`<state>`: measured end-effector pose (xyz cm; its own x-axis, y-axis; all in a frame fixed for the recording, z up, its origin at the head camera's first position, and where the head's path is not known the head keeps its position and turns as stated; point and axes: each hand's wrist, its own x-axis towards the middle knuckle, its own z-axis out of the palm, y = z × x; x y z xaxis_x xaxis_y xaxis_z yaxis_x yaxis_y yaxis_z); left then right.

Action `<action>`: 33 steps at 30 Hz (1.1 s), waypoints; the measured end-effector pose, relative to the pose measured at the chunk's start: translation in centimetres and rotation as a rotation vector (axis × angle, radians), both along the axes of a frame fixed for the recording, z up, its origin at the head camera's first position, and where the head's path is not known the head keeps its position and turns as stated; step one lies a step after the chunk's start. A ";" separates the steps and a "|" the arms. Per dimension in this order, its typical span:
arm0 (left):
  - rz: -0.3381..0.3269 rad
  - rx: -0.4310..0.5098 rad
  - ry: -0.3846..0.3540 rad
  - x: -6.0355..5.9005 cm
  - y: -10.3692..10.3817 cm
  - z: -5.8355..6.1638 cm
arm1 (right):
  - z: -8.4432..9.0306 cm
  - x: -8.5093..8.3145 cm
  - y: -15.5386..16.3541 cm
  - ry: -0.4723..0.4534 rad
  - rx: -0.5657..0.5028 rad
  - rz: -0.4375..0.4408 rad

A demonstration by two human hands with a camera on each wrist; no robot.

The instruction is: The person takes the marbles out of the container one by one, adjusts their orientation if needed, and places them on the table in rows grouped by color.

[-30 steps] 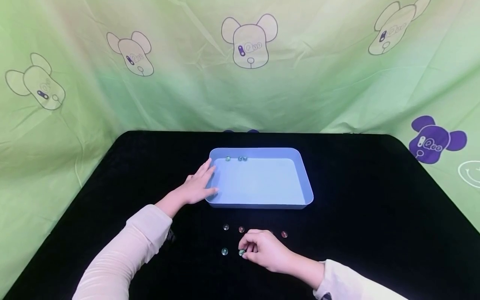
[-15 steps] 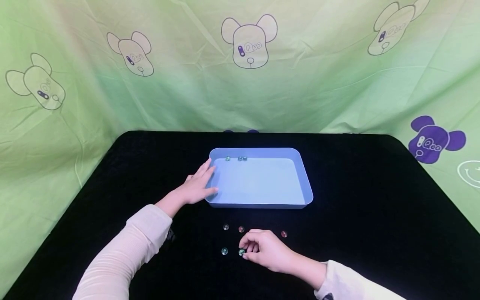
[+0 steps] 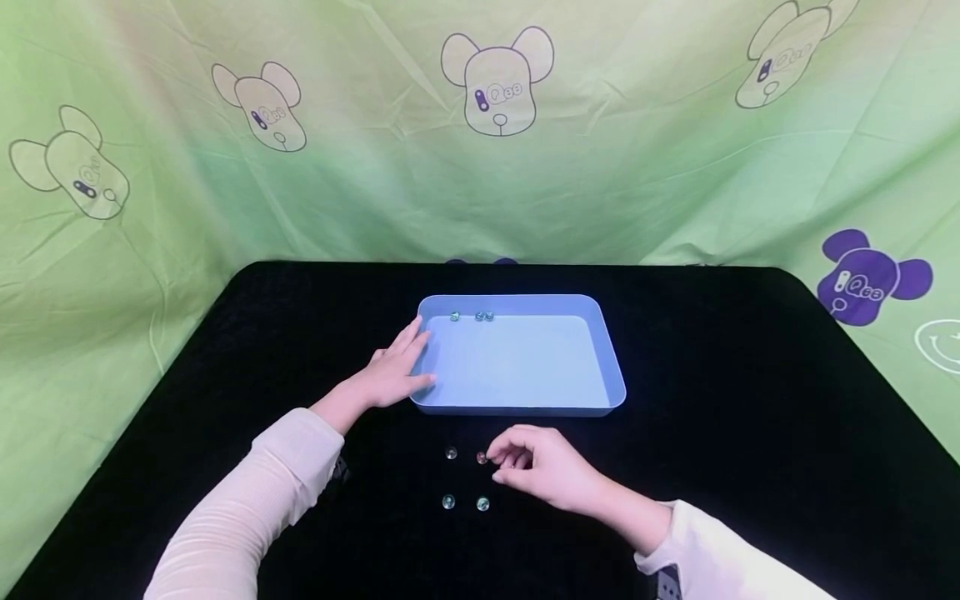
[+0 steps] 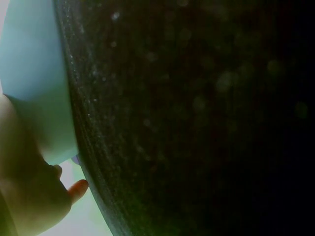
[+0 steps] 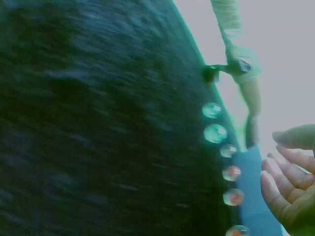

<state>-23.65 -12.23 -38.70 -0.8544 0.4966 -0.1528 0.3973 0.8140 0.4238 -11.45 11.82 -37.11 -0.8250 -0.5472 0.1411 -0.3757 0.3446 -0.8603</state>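
Observation:
My left hand [image 3: 390, 375] rests with straight fingers along the left wall of a blue tray [image 3: 525, 411], thumb over its rim. In the left wrist view that hand [image 4: 37, 196] shows only partly, beside the tray [image 4: 42, 113]. My right hand [image 3: 551, 467] hovers over the black tabletop, fingers loosely curved, thumb apart, nothing between them. Its index fingertip overlaps a reddish glass marble [image 3: 482, 457] in the head view. Left of that lies a clear marble [image 3: 451, 453]. Nearer me lie two greenish marbles, the left one [image 3: 448, 502] and the right one [image 3: 483, 504]. More reddish marbles [image 5: 233, 197] show in the right wrist view.
Three glass marbles [image 3: 480, 317] lie inside the tray along its far wall. The black cloth-covered table [image 3: 750, 400] extends on both sides. Behind it hangs a green printed curtain [image 3: 360, 192].
My right hand has let go of the right greenish marble and moved up and away from it, toward the reddish one. That greenish marble stays in place. The left hand has not moved.

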 end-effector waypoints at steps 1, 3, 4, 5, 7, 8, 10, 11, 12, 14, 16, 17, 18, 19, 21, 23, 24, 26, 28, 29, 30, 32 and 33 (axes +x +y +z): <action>0.000 0.001 0.000 0.0 0.0 0.0 | 0.3 -0.3 0.1 0.006 0.004 -0.011; -0.001 0.001 -0.001 0.0 0.0 0.1 | 0.9 -0.9 0.2 0.010 0.017 -0.033; -0.001 0.002 -0.001 0.0 0.0 0.1 | 1.1 -1.2 0.3 0.006 0.021 -0.044; 0.000 0.001 -0.002 0.0 0.0 0.1 | 1.4 -1.4 0.3 0.002 0.025 -0.052; 0.001 0.002 -0.004 0.0 0.0 0.2 | 1.9 -2.0 0.4 -0.009 0.030 -0.069; 0.001 0.000 -0.005 0.0 0.0 0.2 | 2.1 -2.3 0.4 -0.012 0.033 -0.078; 0.002 0.001 -0.009 0.0 0.1 0.3 | 2.3 -2.8 0.5 -0.015 0.033 -0.094; 0.003 0.000 -0.011 0.0 0.0 0.3 | 2.4 -3.1 0.6 -0.015 0.031 -0.104; 0.002 0.000 -0.011 0.0 0.0 0.3 | 2.4 -3.4 0.6 -0.014 0.028 -0.112; 0.002 -0.001 -0.010 0.0 0.0 0.2 | 2.6 -4.0 0.6 -0.013 0.022 -0.124; 0.002 -0.001 -0.010 0.0 0.0 0.2 | 2.7 -4.5 0.6 -0.013 0.011 -0.131; 0.001 -0.001 -0.010 0.0 0.0 0.2 | 2.7 -4.7 0.6 -0.014 0.006 -0.134; 0.000 -0.002 -0.009 0.1 0.0 0.2 | 2.8 -5.0 0.6 -0.012 0.004 -0.136; -0.001 0.000 -0.011 0.1 0.0 0.2 | 2.9 -5.2 0.5 -0.011 0.001 -0.139; -0.003 0.000 -0.013 0.1 0.1 0.3 | 3.0 -5.7 0.6 -0.007 -0.001 -0.146; -0.004 -0.001 -0.015 0.1 0.1 0.3 | 3.1 -6.2 0.6 -0.011 -0.004 -0.153; -0.003 -0.002 -0.014 0.1 0.1 0.3 | 3.2 -6.4 0.7 -0.014 -0.004 -0.157; -0.002 -0.003 -0.012 0.1 0.0 0.3 | 3.3 -6.9 0.7 -0.029 -0.006 -0.167; 0.000 -0.005 -0.010 0.1 0.0 0.4 | 3.4 -7.4 0.7 -0.053 -0.014 -0.181; 0.000 -0.005 -0.009 0.1 0.0 0.4 | 3.4 -7.6 0.7 -0.063 -0.017 -0.189; -0.001 -0.004 -0.010 0.1 0.0 0.4 | 3.5 -7.9 0.7 -0.069 -0.020 -0.196; -0.001 -0.003 -0.013 0.2 0.0 0.4 | 3.5 -8.4 0.7 -0.080 -0.030 -0.211; -0.002 -0.002 -0.014 0.2 0.0 0.4 | 3.5 -8.6 0.7 -0.084 -0.035 -0.217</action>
<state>-23.47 -12.25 -38.28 -0.8511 0.4982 -0.1656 0.3931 0.8138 0.4279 -20.07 12.56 -33.60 -0.9325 -0.3515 0.0826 -0.2226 0.3794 -0.8981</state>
